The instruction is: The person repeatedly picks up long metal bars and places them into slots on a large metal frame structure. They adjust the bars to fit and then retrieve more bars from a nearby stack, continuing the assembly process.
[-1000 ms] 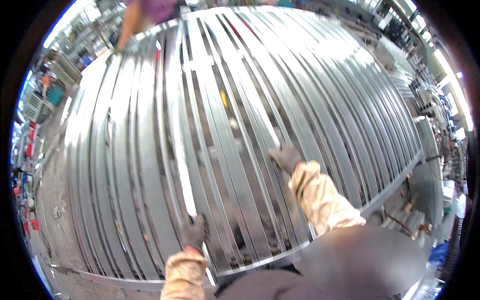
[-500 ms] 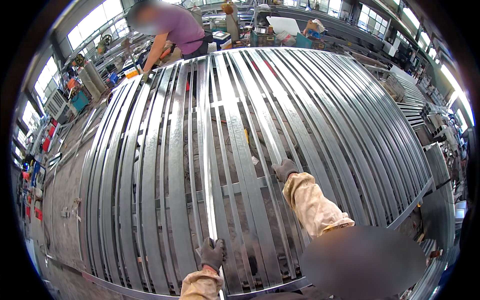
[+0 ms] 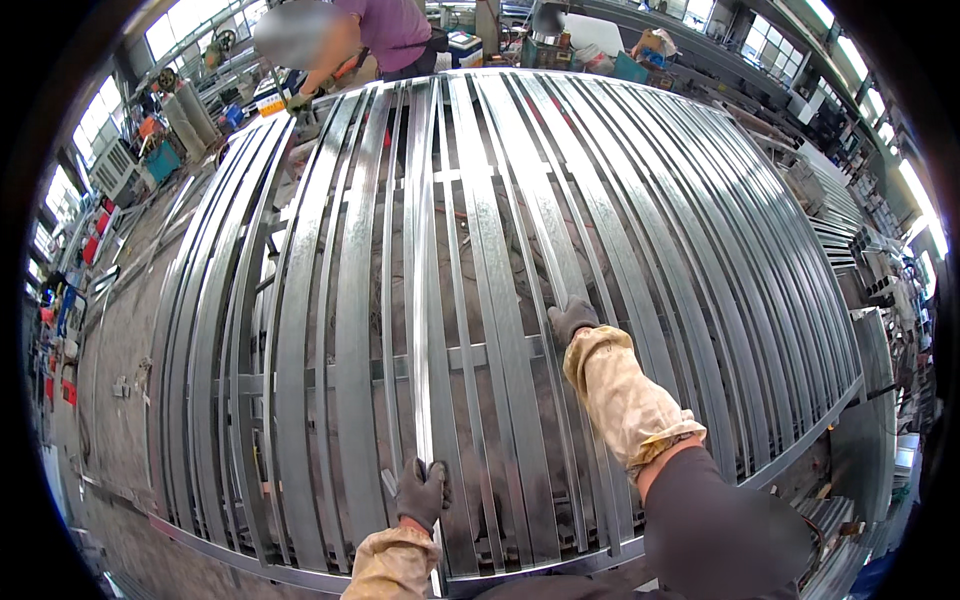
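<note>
Long silvery metal slats (image 3: 495, 300) lie side by side across a large metal frame (image 3: 640, 555). My left hand (image 3: 423, 494), in a dark grey glove, is closed around the near end of a narrow, bright metal bar (image 3: 423, 380) lying lengthwise among the slats. Farther forward and to the right, my right hand (image 3: 573, 320), gloved alike, has its fingers curled over the edge of a metal slat (image 3: 548, 235); the fingertips are partly hidden. Tan, stained sleeve covers (image 3: 610, 385) wrap both my forearms.
At the far left edge of the frame a co-worker in a purple shirt (image 3: 395, 30) leans over, one hand (image 3: 298, 102) at the slat ends. A crossbar (image 3: 470, 357) shows between slats. Metal stock (image 3: 850, 240) is piled at the right; a teal box (image 3: 162, 160) stands left.
The view has shifted a little. Toward the co-worker's side, a wider gap has opened between slats at the left. Both my hands keep about the same places on the metal.
</note>
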Demonstrator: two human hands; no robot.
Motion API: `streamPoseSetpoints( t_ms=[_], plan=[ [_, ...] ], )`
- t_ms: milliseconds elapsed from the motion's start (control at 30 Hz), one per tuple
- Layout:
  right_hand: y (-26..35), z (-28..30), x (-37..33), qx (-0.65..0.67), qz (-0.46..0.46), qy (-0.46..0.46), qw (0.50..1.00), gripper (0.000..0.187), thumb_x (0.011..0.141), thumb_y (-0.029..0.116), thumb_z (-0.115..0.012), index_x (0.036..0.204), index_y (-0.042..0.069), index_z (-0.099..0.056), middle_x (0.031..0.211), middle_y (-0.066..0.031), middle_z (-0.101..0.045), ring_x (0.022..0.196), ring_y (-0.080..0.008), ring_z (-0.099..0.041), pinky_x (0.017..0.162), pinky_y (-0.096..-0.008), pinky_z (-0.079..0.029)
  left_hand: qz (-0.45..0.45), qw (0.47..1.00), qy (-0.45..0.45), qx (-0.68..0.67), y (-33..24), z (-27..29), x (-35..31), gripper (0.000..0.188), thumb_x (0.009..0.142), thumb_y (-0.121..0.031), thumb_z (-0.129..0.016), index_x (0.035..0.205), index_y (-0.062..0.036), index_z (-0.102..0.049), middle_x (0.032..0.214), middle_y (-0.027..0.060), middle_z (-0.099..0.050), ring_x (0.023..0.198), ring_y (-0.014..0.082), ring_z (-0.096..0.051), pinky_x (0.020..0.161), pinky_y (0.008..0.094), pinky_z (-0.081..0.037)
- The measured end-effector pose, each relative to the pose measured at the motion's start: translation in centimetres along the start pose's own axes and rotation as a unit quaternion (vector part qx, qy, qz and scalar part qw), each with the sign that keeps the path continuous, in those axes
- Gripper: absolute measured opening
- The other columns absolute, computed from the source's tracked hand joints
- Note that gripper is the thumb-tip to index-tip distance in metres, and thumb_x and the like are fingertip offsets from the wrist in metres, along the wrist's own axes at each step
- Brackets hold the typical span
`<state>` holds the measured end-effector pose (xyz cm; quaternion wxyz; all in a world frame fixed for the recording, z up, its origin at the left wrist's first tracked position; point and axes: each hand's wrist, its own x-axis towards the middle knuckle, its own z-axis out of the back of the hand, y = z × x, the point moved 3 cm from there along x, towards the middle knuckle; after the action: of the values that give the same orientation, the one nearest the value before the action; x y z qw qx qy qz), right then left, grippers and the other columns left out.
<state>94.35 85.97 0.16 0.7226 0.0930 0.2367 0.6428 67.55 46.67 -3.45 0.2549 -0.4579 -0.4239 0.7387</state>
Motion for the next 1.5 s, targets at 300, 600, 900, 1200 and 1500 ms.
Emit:
streamPoseSetpoints(
  t_ms=[300, 600, 900, 1200, 1500],
  plan=[
    [0.2, -1.5, 0.4, -0.137, 0.020, 0.064, 0.988, 0.060, 0.096, 0.047, -0.071, 0.136, 0.003, -0.068, 0.142, -0.0258, -0.065, 0.135, -0.0415, -0.061, 0.113, -0.0484, -0.049, -0.051, 0.995, -0.020, 0.088, -3.1, 0.1, -0.8, 0.027, 0.100, -0.027, -0.071, 0.112, -0.0040, -0.065, 0.076, 0.0057, -0.067, 0.058, 0.0145, -0.064, 0.050, 0.0357, -0.051],
    [2.5, -0.1, -0.2, -0.210, 0.061, 0.018, 0.976, 0.054, 0.099, 0.045, -0.071, 0.138, 0.008, -0.070, 0.148, -0.0206, -0.064, 0.141, -0.0366, -0.058, 0.118, -0.0452, -0.046, 0.033, 0.999, 0.031, -0.010, -4.1, -0.1, 0.2, 0.018, 0.105, -0.025, -0.070, 0.108, -0.0076, -0.067, 0.081, -0.0003, -0.067, 0.060, 0.0073, -0.061, 0.048, 0.0247, -0.046],
    [3.4, -1.3, 0.1, -0.168, 0.084, 0.012, 0.982, 0.068, 0.095, 0.048, -0.076, 0.146, 0.005, -0.060, 0.143, -0.0255, -0.065, 0.136, -0.0384, -0.061, 0.115, -0.0464, -0.047, 0.037, 0.999, 0.015, -0.010, -2.7, 0.6, -0.1, 0.021, 0.104, -0.026, -0.070, 0.110, -0.0064, -0.067, 0.082, 0.0007, -0.068, 0.061, 0.0068, -0.061, 0.048, 0.0232, -0.048],
    [3.4, -2.0, -0.1, -0.172, 0.090, 0.015, 0.981, 0.067, 0.095, 0.045, -0.075, 0.146, 0.004, -0.060, 0.138, -0.0251, -0.066, 0.131, -0.0367, -0.063, 0.112, -0.0462, -0.049, 0.052, 0.999, 0.004, -0.011, -3.1, 0.3, -0.6, 0.022, 0.104, -0.029, -0.072, 0.109, -0.0076, -0.068, 0.082, 0.0002, -0.068, 0.062, 0.0070, -0.061, 0.049, 0.0233, -0.048],
    [3.8, -2.4, 0.2, -0.175, 0.093, 0.017, 0.980, 0.065, 0.096, 0.042, -0.075, 0.146, 0.004, -0.060, 0.134, -0.0247, -0.068, 0.125, -0.0350, -0.065, 0.108, -0.0459, -0.051, 0.053, 0.998, 0.002, -0.014, -3.3, 0.3, -0.6, 0.022, 0.103, -0.029, -0.073, 0.105, -0.0076, -0.068, 0.080, -0.0011, -0.066, 0.061, 0.0065, -0.060, 0.049, 0.0231, -0.047]
  ],
)
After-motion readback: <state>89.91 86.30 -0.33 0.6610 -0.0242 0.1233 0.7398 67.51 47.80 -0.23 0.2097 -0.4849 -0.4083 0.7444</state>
